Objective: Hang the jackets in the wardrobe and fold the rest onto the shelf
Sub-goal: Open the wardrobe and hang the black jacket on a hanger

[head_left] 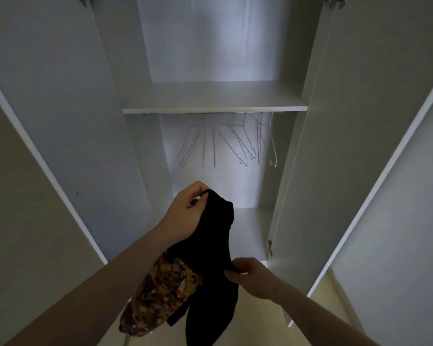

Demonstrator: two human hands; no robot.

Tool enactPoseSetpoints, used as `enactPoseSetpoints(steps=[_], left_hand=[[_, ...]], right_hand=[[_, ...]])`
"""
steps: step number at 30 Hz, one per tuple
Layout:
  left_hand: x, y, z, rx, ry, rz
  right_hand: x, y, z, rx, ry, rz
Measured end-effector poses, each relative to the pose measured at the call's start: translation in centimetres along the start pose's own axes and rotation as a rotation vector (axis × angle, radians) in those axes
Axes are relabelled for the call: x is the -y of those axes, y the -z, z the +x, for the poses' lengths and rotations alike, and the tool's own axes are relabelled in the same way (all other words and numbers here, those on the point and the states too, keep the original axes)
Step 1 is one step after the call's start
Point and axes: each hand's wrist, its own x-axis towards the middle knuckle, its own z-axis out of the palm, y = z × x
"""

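Observation:
A black garment (208, 248) hangs in front of the open white wardrobe. My left hand (188, 213) grips its top edge, raised to about the level of the wardrobe floor. My right hand (248, 273) pinches the same garment lower down on its right side. A patterned yellow and dark garment (158, 293) hangs under my left forearm, partly behind the black one. Several thin wire hangers (225, 143) hang from under the shelf (215, 109), empty.
Both wardrobe doors stand open, the left door (60, 121) and the right door (360, 121) flanking my arms. The wardrobe floor (250, 236) lies just beyond my hands. Pale flooring (310, 318) shows at the lower right.

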Motion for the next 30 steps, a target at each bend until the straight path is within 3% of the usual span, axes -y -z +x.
enactPoseSetpoints(steps=[2,6,9,14,20,25,30], left_hand=[[0.3,2.2,0.2,-0.019,-0.001,0.008],[2.6,7.7,0.6,-0.108,0.089,0.033],[4.6,11.2,0.1,-0.053,0.208,0.071],[7.4,12.1,-1.8,0.369,0.411,-0.066],[8.9,7.2,-4.1,0.614,0.219,0.201],[9.9,6.1,-2.4,0.616,0.152,0.447],[11.3,7.7,0.3,0.469,0.182,0.742]], right_hand=[[1.2,0.0,0.5,-0.051,0.052,-0.033],[4.5,2.9,1.5,-0.413,0.151,0.055],[7.7,5.5,1.9,-0.549,0.254,0.113],[11.6,7.1,2.8,-0.514,0.361,0.035],[13.4,6.7,4.0,-0.482,0.412,-0.075],[13.7,6.6,4.2,-0.468,0.455,-0.075],[12.1,9.0,4.3,-0.430,0.457,-0.104]])
